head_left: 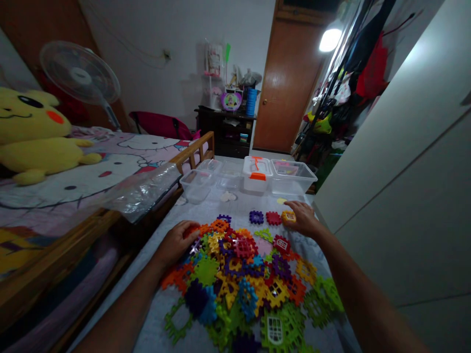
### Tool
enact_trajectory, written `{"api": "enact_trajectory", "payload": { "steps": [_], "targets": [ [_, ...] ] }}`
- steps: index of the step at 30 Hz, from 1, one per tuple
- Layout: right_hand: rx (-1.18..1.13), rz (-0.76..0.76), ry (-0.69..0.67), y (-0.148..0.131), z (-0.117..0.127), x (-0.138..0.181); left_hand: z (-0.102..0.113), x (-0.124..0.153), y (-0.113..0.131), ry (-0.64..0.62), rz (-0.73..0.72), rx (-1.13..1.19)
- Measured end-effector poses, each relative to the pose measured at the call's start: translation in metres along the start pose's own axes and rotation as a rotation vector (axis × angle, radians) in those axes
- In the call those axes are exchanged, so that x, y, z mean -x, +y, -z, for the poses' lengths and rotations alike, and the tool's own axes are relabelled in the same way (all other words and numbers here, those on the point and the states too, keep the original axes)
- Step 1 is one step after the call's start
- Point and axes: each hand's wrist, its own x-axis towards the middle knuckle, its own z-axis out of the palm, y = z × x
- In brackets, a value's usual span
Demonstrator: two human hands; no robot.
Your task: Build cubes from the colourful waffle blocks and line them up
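A heap of colourful toothed plastic building tiles [243,269] spreads over the bed sheet before me. My left hand [182,239] lies at the heap's far left edge, fingers loosely apart and touching the orange tiles there. Beyond the heap on the right, my right hand [300,218] has its fingers on a yellow square tile [289,216] with a window grid, which is at the sheet. That tile ends a short row with a purple tile [256,217] and a red tile [273,218]. A dark red window tile [281,244] lies just nearer to me.
Clear plastic bins [196,186] and a lidded box with orange clips [257,175] stand at the far end. A wooden bed rail [147,196] runs along the left, with clear plastic wrap [143,191] over it. A white cabinet [405,196] rises close on the right.
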Motion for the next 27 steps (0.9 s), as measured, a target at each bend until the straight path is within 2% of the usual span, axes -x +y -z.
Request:
{"api": "enact_trajectory", "payload": {
  "steps": [2, 4, 6, 8, 11, 15, 22, 27],
  "targets": [
    [-0.127, 0.116, 0.048, -0.02, 0.004, 0.014, 0.0, 0.0, 0.001, 0.001, 0.005, 0.008],
    [-0.284, 0.308, 0.012, -0.046, 0.003, 0.03, 0.0, 0.001, 0.002, 0.0, 0.012, 0.017],
    [-0.381, 0.419, -0.028, -0.074, 0.0, 0.045, 0.0, 0.001, 0.0, 0.004, 0.013, 0.029],
    [-0.444, 0.486, -0.06, -0.098, -0.002, 0.055, 0.0, 0.001, -0.003, 0.01, 0.01, 0.043],
    [-0.473, 0.488, -0.137, -0.119, -0.004, 0.059, -0.001, 0.001, -0.007, 0.006, 0.008, 0.057],
    [-0.506, 0.431, -0.152, -0.12, -0.009, 0.059, -0.002, 0.002, -0.007, 0.003, 0.024, 0.057],
    [-0.507, 0.229, -0.001, -0.101, -0.022, 0.054, -0.001, 0.002, -0.001, -0.003, 0.035, 0.069],
    [-0.384, 0.143, -0.064, -0.085, -0.023, 0.051, -0.002, 0.002, -0.003, 0.003, 0.048, 0.091]
  ]
}}
